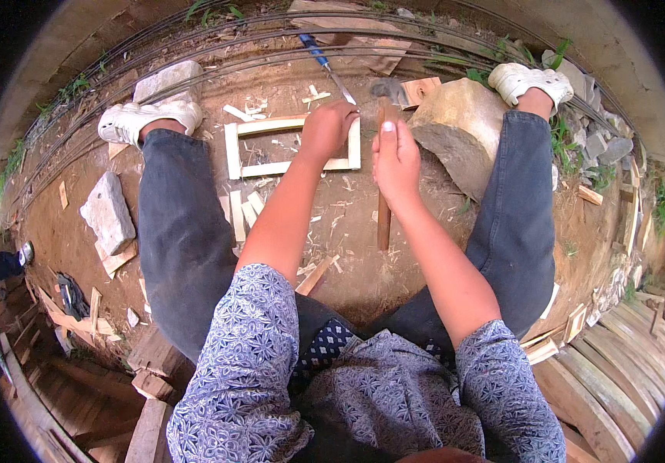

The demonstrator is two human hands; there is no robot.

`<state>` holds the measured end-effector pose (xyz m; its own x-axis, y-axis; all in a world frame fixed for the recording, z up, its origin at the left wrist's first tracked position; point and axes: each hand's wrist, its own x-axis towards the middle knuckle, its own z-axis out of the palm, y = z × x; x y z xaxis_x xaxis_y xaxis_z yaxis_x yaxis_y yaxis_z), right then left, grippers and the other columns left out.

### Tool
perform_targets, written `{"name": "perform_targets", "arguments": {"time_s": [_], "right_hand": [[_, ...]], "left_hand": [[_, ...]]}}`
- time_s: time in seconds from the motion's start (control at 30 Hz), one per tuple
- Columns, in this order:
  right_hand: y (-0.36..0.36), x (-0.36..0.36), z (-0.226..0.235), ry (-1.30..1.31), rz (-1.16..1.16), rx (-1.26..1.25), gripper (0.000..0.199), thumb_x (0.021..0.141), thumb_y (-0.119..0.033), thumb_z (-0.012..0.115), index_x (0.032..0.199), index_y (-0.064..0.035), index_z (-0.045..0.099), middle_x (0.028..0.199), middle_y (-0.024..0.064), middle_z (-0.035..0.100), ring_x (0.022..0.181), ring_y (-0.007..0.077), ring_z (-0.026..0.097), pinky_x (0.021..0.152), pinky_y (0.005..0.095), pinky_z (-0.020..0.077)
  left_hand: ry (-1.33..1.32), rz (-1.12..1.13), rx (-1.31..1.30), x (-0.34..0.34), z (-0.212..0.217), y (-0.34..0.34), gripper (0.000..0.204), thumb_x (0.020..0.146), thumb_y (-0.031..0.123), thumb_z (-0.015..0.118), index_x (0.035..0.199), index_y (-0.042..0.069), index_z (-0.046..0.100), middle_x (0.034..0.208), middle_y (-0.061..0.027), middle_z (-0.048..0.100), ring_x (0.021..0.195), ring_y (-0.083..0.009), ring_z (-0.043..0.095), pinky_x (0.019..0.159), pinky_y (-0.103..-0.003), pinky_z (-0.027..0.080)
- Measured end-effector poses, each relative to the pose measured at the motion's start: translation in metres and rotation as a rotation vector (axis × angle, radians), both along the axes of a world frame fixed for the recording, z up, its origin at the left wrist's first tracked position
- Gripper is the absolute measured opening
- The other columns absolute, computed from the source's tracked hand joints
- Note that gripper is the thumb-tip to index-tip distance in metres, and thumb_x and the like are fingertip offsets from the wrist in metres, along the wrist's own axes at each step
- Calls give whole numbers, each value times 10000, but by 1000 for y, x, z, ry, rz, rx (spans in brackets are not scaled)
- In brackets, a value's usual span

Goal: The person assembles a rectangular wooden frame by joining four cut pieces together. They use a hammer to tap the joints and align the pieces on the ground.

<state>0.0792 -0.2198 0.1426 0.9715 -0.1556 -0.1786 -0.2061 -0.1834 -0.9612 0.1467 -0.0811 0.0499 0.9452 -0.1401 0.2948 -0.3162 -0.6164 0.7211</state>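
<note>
Wooden frame (271, 124), a pale rectangle, lies flat on the bare ground at the far middle, between the person's outstretched legs. At left, a whitish stone (109, 214) rests on the soil. Pale wood strips (237, 216) lie just near of the frame. Beyond it, a blue-handled chisel (315, 50) points its blade toward the frame's right end. There the left hand (325, 133) has its fingers curled together; I cannot tell what they pinch. Right of it, the right hand (396, 162) is wrapped around the wooden handle of a hammer (384, 220), head at the far end. Farther right sits a large tan rock (460, 127).
</note>
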Motion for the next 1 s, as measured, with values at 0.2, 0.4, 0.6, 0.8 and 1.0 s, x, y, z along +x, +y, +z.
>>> {"name": "perform_targets", "arguments": {"time_s": [0.2,0.4,0.6,0.8,1.0], "right_hand": [[1,-2,-27,-22,26,-257,300,1051,-263,471,1138,-19,624,889,198,673,819,346,664,753,424,499],[-2,-4,-14,75,-16,11,278,1059,-269,477,1016,-24,599,752,76,603,675,182,588,639,353,474],[-14,-19,-32,154,-52,133,252,1073,-274,464,1052,-59,593,714,-20,529,584,67,477,528,267,410],[-14,-32,-27,218,-36,168,283,1080,-289,444,1211,-97,605,707,-28,519,492,57,456,405,251,375],[-19,-32,-33,177,-18,113,272,1082,-299,440,1178,-98,596,710,-25,511,488,60,456,411,251,374]], "left_hand": [[15,-47,52,4,9,-4,152,865,147,706,963,32,720,931,-166,712,875,-384,671,762,-447,536],[55,-20,-19,0,5,0,150,852,144,718,952,32,713,942,-165,708,915,-377,663,792,-444,525],[17,332,171,-41,6,-24,425,855,356,732,1042,1,593,1024,-196,599,991,-389,572,831,-513,424],[99,364,428,-71,-13,-52,511,913,482,618,1029,-13,568,1049,-193,551,1027,-369,507,867,-537,340],[113,352,441,-65,-24,-54,430,931,415,607,986,-10,575,1021,-189,563,1004,-363,507,913,-555,330]]}}
